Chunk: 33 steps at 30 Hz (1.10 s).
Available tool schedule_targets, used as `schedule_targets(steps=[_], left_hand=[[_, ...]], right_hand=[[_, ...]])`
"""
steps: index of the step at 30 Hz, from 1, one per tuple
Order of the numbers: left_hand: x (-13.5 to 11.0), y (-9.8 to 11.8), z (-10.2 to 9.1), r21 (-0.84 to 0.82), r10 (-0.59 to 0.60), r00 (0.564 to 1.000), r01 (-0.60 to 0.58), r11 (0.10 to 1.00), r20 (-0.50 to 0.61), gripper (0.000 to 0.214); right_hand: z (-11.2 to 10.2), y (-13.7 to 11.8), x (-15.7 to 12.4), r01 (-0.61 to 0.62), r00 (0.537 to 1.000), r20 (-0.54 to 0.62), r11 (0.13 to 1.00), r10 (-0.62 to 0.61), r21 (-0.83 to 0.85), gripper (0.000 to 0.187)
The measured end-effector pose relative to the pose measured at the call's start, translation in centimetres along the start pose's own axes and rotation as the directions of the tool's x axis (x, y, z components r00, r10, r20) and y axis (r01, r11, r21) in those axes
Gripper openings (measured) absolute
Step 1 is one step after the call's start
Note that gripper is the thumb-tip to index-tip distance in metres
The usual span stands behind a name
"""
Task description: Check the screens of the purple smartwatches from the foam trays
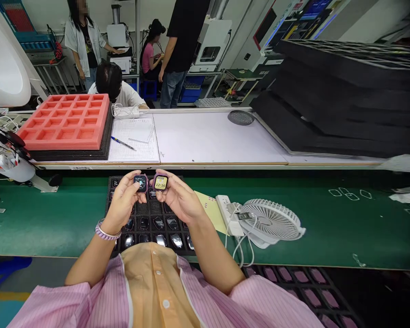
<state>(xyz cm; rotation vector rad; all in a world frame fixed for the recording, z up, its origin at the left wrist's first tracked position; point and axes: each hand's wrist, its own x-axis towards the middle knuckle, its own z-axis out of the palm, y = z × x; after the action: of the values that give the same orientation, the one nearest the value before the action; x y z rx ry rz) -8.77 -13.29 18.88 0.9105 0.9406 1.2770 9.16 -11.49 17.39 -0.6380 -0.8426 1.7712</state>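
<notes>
My left hand (125, 196) grips a smartwatch with a dark dial face (140, 183), its thumb resting against the screen. In my right hand (182, 196) is a second smartwatch with a yellow lit screen (161, 182) reading 12:16. Both watches have purplish cases and are held side by side, screens up, above a black foam tray (148, 209). Several more watch bodies with glossy dark faces sit in the tray's compartments. My forearms and hands cover parts of the tray.
A white fan (273, 221) and a power strip (227, 212) with looped cables lie right of the tray, beside a yellow sheet (210, 209). Pink foam trays (64, 143) and a pen (123, 143) are on the shelf. Black sheets (338, 105) are stacked at right. Several people are beyond.
</notes>
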Motion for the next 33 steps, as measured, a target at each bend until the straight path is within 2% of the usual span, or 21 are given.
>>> schedule_targets(steps=[5,10,21,33], left_hand=[[-0.5,0.9,0.3,0.135,0.117,0.993,-0.120,0.984,0.026,0.059],[-0.8,1.1,0.6,0.211,0.183,0.982,-0.191,0.959,0.056,0.049],[-0.5,0.6,0.6,0.197,0.143,0.988,-0.151,0.969,0.053,0.040],[-0.4,0.6,0.9,0.172,0.157,0.986,-0.166,0.971,0.062,0.037]], right_hand=[[0.7,-0.4,-0.1,0.088,0.996,0.008,0.991,-0.088,-0.098,0.043],[1.4,-0.5,-0.4,0.152,0.988,0.003,0.968,-0.155,-0.200,0.042],[1.6,0.1,-0.8,0.186,0.979,-0.032,0.946,-0.202,-0.264,0.040],[1.2,0.4,-0.8,0.225,0.971,-0.016,0.929,-0.240,-0.294,0.040]])
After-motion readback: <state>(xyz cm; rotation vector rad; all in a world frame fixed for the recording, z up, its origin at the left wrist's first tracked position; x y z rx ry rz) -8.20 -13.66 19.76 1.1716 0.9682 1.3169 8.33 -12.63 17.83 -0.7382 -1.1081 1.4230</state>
